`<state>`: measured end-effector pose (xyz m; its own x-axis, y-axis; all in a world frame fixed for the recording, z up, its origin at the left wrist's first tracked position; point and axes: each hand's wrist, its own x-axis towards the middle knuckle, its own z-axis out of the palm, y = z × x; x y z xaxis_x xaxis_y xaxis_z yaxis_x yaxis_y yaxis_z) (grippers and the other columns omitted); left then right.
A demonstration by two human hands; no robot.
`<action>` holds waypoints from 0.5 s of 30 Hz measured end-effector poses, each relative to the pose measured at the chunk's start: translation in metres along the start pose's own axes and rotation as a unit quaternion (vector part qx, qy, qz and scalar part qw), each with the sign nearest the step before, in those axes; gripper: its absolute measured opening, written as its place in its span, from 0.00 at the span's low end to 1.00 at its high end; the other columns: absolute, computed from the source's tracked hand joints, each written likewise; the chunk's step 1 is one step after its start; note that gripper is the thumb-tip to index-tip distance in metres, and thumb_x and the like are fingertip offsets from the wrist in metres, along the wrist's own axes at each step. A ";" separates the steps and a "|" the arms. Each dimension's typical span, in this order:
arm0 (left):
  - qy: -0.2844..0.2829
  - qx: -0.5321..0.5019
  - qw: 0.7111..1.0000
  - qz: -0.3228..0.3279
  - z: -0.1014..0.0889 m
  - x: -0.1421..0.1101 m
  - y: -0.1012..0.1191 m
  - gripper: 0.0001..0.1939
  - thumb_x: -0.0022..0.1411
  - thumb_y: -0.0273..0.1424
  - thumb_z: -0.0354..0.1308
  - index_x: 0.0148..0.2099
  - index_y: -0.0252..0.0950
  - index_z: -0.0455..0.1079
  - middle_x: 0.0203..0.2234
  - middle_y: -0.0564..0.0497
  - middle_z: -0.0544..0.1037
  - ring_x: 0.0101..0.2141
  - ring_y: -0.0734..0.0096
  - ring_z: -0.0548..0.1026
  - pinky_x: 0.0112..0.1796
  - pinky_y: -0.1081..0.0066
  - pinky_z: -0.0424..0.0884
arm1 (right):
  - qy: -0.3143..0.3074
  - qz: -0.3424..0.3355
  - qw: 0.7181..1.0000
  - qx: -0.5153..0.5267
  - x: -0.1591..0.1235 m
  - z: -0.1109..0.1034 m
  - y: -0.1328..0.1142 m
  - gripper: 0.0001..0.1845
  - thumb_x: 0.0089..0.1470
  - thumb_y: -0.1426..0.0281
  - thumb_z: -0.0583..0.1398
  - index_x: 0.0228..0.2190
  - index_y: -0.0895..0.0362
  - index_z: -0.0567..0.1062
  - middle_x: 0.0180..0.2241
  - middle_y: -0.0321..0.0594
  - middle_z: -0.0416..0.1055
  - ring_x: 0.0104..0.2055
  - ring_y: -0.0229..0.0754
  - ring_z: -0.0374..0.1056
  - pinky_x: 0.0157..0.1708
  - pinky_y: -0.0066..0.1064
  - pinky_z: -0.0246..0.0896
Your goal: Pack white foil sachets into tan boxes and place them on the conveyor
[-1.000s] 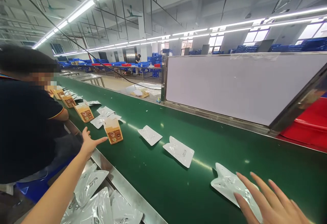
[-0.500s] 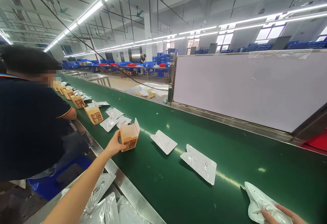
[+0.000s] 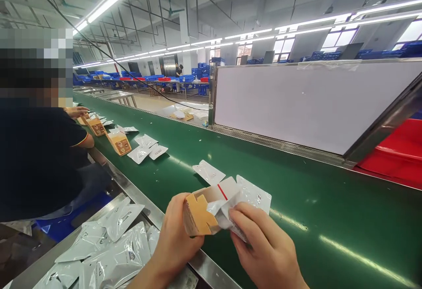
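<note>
Brown box [image 3: 198, 214] sits gripped in your left hand [image 3: 174, 245], and your right hand [image 3: 263, 249] pinches a white packet [image 3: 244, 201] at its open end.

The right hand [image 3: 267, 249] is covering most of the white pouch [image 3: 227, 216] going into the carton [image 3: 199, 214]. The frame's bottom edge is cutting off both wrists, and the print on the far cartons [image 3: 120, 143] is staying unreadable.

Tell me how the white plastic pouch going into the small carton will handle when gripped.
The pouch probably handles floppy: it crumples where the right hand pinches it at the mouth of the carton, which the left hand holds. Its glossy film suggests it may slip. It looks thin and flat, so likely light.
</note>
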<state>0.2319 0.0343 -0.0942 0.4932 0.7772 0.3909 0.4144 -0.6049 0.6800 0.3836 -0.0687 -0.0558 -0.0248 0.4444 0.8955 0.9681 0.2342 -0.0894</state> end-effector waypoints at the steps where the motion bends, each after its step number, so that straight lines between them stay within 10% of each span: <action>1: 0.023 0.023 0.999 0.031 0.004 -0.003 -0.001 0.31 0.46 0.24 0.59 0.53 0.42 0.55 0.46 0.45 0.69 0.47 0.55 0.70 0.45 0.57 0.71 | -0.021 -0.005 1.000 -0.001 -0.002 -0.001 0.002 0.15 0.52 0.84 0.54 0.40 0.59 0.71 0.34 0.44 0.74 0.33 0.40 0.71 0.30 0.27 0.68; 5: 0.044 0.075 0.983 0.163 0.018 -0.011 -0.001 0.32 0.50 0.21 0.55 0.57 0.41 0.52 0.51 0.42 0.64 0.54 0.55 0.64 0.52 0.54 0.66 | -0.213 0.033 0.969 0.120 -0.004 -0.019 0.008 0.21 0.50 0.83 0.51 0.44 0.57 0.70 0.38 0.44 0.74 0.37 0.42 0.71 0.38 0.32 0.70; 9: 0.034 0.058 0.981 0.182 0.035 -0.019 0.006 0.30 0.50 0.20 0.54 0.56 0.38 0.54 0.50 0.41 0.65 0.52 0.57 0.66 0.50 0.56 0.70 | -0.465 0.186 0.821 0.276 0.001 -0.035 0.010 0.29 0.43 0.73 0.63 0.49 0.55 0.66 0.41 0.41 0.72 0.40 0.44 0.70 0.38 0.31 0.69; 15: -0.004 0.007 0.992 0.128 0.067 -0.040 0.023 0.34 0.45 0.21 0.54 0.57 0.36 0.53 0.49 0.40 0.68 0.49 0.57 0.69 0.48 0.57 0.71 | -0.529 0.269 0.763 0.258 -0.017 -0.028 0.010 0.20 0.45 0.70 0.61 0.43 0.56 0.72 0.42 0.42 0.73 0.43 0.47 0.68 0.44 0.33 0.65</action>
<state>0.2728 -0.0220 -0.1356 0.5893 0.5961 0.5453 0.2844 -0.7849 0.5506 0.4005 -0.0978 -0.0596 -0.1105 0.9811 -0.1590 0.6886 -0.0398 -0.7240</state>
